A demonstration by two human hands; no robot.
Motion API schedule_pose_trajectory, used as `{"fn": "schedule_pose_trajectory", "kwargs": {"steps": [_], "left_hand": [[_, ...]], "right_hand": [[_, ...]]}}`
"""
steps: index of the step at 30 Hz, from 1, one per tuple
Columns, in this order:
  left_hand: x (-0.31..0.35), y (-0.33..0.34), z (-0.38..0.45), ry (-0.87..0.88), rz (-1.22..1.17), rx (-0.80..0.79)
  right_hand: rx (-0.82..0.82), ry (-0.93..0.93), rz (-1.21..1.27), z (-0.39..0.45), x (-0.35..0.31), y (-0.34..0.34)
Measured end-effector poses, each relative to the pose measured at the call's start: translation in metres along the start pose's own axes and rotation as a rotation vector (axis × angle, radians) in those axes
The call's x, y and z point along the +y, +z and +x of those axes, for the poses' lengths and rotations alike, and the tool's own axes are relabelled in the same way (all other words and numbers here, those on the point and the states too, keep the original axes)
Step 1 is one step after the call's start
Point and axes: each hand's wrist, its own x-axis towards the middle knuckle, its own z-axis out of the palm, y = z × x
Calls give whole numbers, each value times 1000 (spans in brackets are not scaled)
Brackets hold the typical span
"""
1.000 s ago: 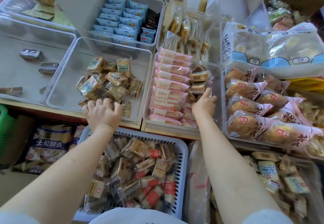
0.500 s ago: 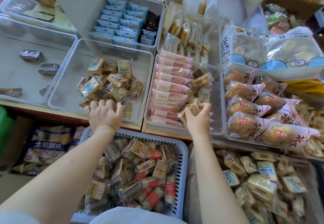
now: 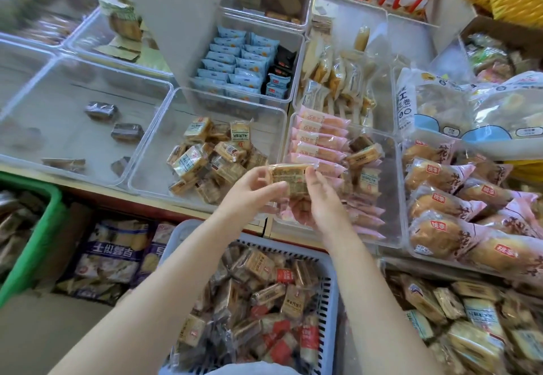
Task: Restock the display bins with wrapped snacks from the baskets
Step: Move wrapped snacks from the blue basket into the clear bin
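Both hands hold a small bunch of clear-wrapped brown snacks (image 3: 289, 179) above the seam between two clear display bins. My left hand (image 3: 252, 192) grips its left end and my right hand (image 3: 320, 198) pinches its right end. The clear bin (image 3: 152, 151) to the left holds a loose pile of brown wrapped snacks (image 3: 211, 160). The clear bin (image 3: 393, 186) to the right holds rows of pink packs (image 3: 320, 139) and a few brown snacks (image 3: 364, 154). Below my arms stands a grey-blue basket (image 3: 330, 292) full of brown and red wrapped snacks (image 3: 264, 301).
A nearly bare clear bin (image 3: 44, 86) with dark wrapped pieces lies at the left, a green basket (image 3: 44, 216) below it. Blue packs (image 3: 235, 63) fill a rear bin. Large bread bags (image 3: 458, 216) crowd the right, with more wrapped snacks (image 3: 458, 327) below them.
My right hand drew brown snacks out of the pink-pack bin and moved left. My left hand left the bin's front edge and rose to meet it. The camera view shifted closer.
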Motion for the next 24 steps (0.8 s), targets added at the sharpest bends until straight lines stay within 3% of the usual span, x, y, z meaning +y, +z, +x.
{"fn": "schedule_pose_trajectory", "kwargs": {"steps": [3,6,8,13,15,18,20,22,24], "left_hand": [[-3,-22,4,-26,-18,221],[-7,-57,14,-24,72,485],[-9,-76,24,-28,200,568],[-26,-74,36,-167,931,508],[-33,-53,27,-103,1078,534],[-46,-23,13,161,1119,525],[-49,-3,9,294,1083,387],[-46,16,4,259,992,207],[-40,29,3,193,934,81]], "right_hand": [[-50,53,-136,9,5,14],[47,71,-384,14,15,12],[123,69,-468,14,22,6],[214,27,-489,11,33,-9],[327,-39,-600,13,39,-26],[514,-104,-891,14,46,-59],[382,22,-1106,17,47,-80],[196,181,-1142,23,45,-90],[112,212,-1127,32,44,-94]]}}
